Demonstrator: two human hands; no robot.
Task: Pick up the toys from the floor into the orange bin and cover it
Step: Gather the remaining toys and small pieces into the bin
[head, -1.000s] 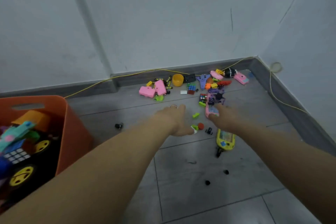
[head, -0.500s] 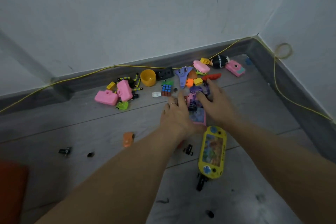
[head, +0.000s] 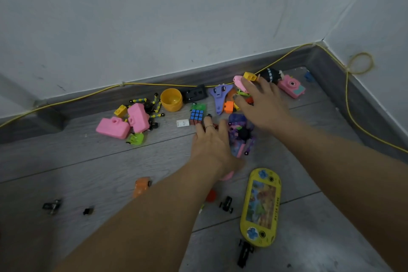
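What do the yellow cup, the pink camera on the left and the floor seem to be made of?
Yellow cup: apparently hard plastic with a smooth, slightly glossy wall and even colour.
Pink camera: probably moulded plastic, matte, with rounded edges and one flat colour.
Floor: grey planks with a wood-grain pattern and seams; whether laminate, vinyl or tile cannot be told.

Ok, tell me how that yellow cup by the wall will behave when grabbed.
The yellow cup lies on its side with its round wall on the floor, so a nudge would probably roll it. It looks like thin hollow plastic: likely light and stiff.
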